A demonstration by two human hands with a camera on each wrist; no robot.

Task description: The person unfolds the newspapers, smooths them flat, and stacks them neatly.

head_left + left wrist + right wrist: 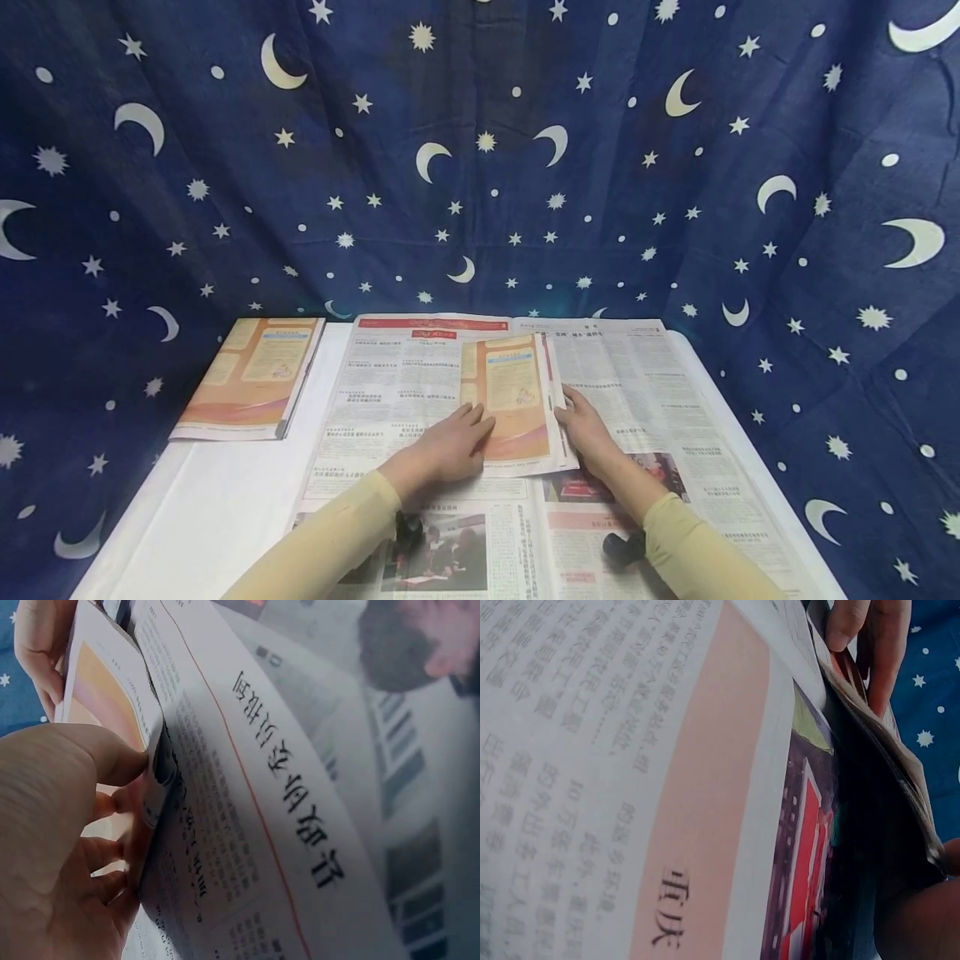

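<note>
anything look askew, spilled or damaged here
Only slightly: the folded newspaper with an orange printed front, lying on the spread-out white newspaper, has uneven layers: white sheet edges stick out past the orange page along its right side, so it looks loosely stacked. No spill or tear shows.

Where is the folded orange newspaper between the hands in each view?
Head: folded orange newspaper below center, slightly right.
Left wrist: folded orange newspaper left side, mostly upper.
Right wrist: folded orange newspaper right side, nearly edge-on.
Shared landmark: blue star-print curtain; background, upper-left edge, right edge respectively.
</note>
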